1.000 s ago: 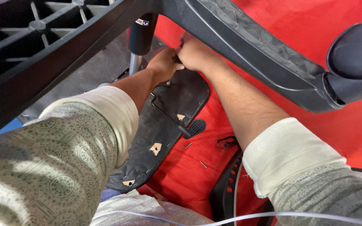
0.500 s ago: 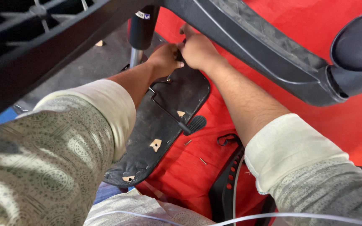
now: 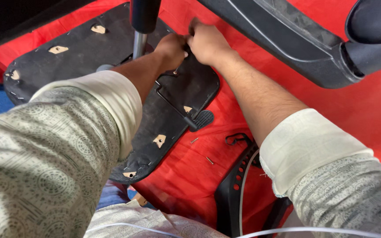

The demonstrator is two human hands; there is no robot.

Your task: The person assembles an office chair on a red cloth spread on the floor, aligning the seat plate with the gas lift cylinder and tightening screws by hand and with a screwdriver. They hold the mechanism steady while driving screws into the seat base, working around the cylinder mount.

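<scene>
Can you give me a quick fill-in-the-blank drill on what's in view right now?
1. Both hands, the left hand and right hand, meet on the upturned black seat base, which lies on a ____ cloth.
2. The lever on the base ends in a ____ paddle handle.
3. Two loose ____ lie on the cloth near that handle.
4. The gas-lift column rising from the base is shiny ____.

Missing words: red; black; screws; metal
</scene>
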